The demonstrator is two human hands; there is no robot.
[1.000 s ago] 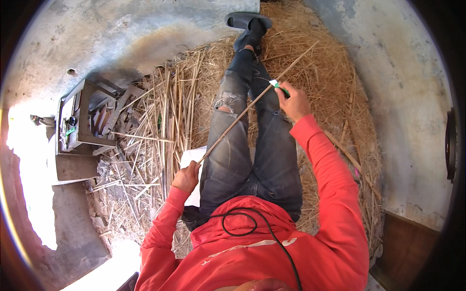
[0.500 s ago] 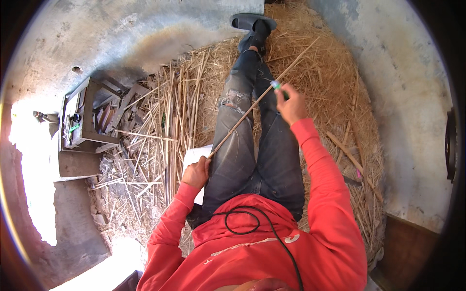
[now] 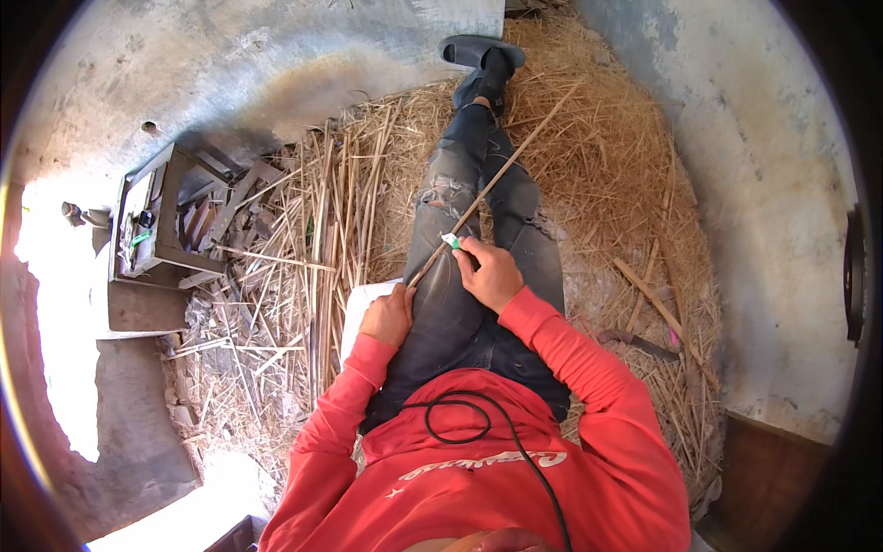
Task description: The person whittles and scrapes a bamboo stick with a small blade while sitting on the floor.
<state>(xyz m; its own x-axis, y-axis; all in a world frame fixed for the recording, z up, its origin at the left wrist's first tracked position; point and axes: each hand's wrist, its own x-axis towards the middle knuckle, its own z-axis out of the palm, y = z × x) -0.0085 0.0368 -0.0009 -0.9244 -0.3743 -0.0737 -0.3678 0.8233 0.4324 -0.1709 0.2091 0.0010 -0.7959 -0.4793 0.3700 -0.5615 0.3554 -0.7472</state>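
Note:
A long thin bamboo strip (image 3: 518,152) slants across my dark, torn trousers, its far end up and to the right over the straw. My left hand (image 3: 387,317) is closed round its near end, beside my left thigh. In my right hand (image 3: 492,276), thumb and fingers pinch a small green and white tool (image 3: 451,241). This tool touches or nearly touches the strip, a little beyond my left hand. Its exact kind is too small to make out. A white sheet-like thing (image 3: 356,313) lies partly hidden behind my left hand.
Several long split strips (image 3: 345,212) lie in a heap on my left, with a wooden frame stand (image 3: 170,216) past them. Straw and shavings (image 3: 598,166) cover the floor. A dark-bladed tool (image 3: 644,344) lies at right. Walls (image 3: 763,175) rise around; a black cord (image 3: 515,432) crosses my lap.
My right hand has come down and toward me along the strip with the green and white tool. My left hand has shifted slightly up and right, still gripping the strip.

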